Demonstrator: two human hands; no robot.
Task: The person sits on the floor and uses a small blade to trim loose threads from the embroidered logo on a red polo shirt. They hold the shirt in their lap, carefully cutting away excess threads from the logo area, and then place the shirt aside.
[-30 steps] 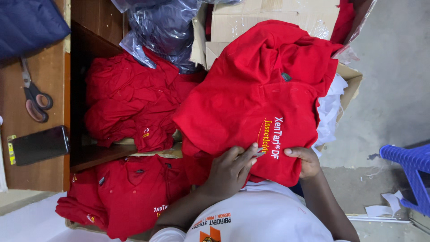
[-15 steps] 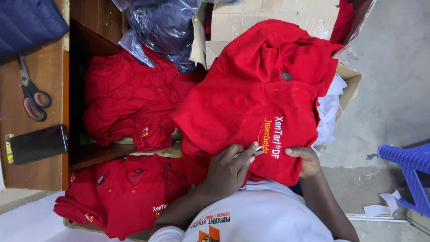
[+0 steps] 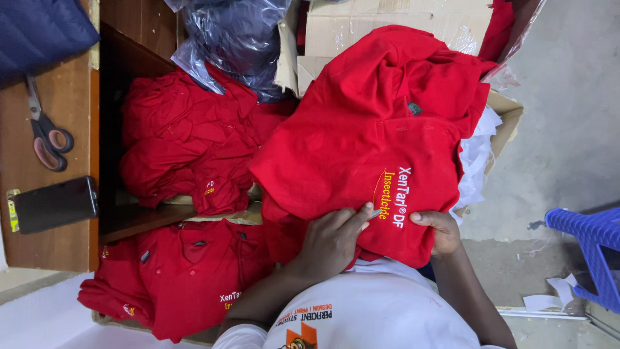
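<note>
You have the red shirt [image 3: 361, 142] spread over your lap and over the cardboard box [image 3: 387, 26] at 12 o'clock. Its stitched lettering [image 3: 395, 194] lies face up just beyond your fingers.

- **Left hand:** Your left hand [image 3: 329, 242] lies flat on the cloth at 7 o'clock of the lettering. Its fingertips are pinched on a small metal tool [image 3: 373, 212], and the tip of the tool touches the edge of the stitching. I cannot tell just what kind of tool it is.
- **Right hand:** Your right hand [image 3: 439, 229] is at 5 o'clock of the lettering. It is clamped on the near edge of the shirt, thumb on top and fingers tucked under, pulling the cloth taut.

This looks like the step of checking or cleaning up the stitched patch. Judging from that, the next move calls for keeping the cloth stretched between both hands. The tool tip should work only at the threads, not in the fabric.

Away from your hands:

- A heap of red shirts [image 3: 181, 142] lies at 10 o'clock, beside a dark plastic bag [image 3: 239, 39].
- More folded shirts [image 3: 181, 271] lie at 8 o'clock.
- Scissors [image 3: 45, 129] and a phone [image 3: 55, 203] lie on the wooden table [image 3: 64, 168] at 9 o'clock, well apart from your hands.
- A blue stool [image 3: 588, 239] stands at 3 o'clock.
</note>
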